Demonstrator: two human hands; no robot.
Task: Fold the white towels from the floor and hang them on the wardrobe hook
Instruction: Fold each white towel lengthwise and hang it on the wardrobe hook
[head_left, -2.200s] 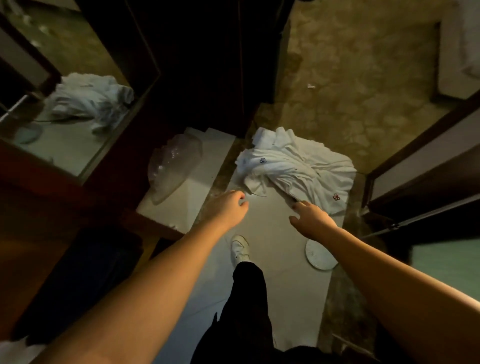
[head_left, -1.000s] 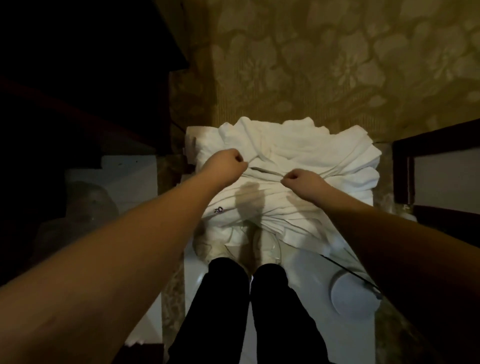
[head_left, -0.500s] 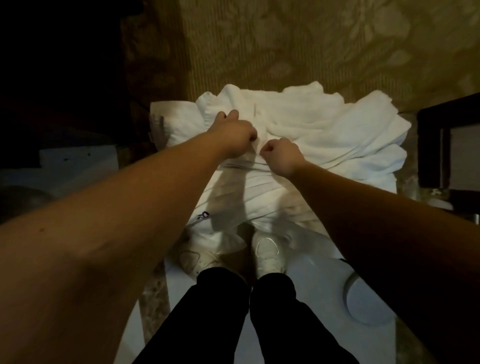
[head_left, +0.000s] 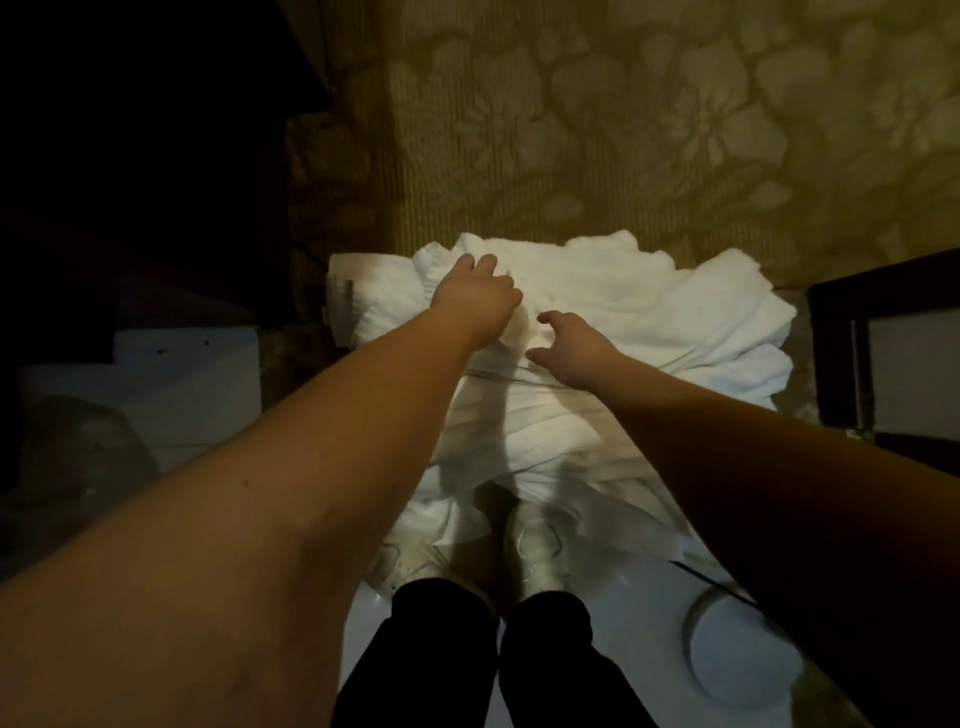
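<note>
Left hand (head_left: 475, 299) curled, knuckles up, fingers pressed into white towels (head_left: 649, 317); whether it pinches cloth, cannot tell. Right hand (head_left: 571, 345) open, fingers spread just above same heap. Towels lie crumpled on floor, ahead of white shoes (head_left: 535, 551) and black trouser legs (head_left: 550, 665). Patterned carpet (head_left: 597, 130) beyond. Round white disc (head_left: 737, 649) near right forearm.

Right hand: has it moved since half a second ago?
Yes. The right hand has gone from a closed fist to open fingers, hovering over the white towels beside the left hand.
</note>
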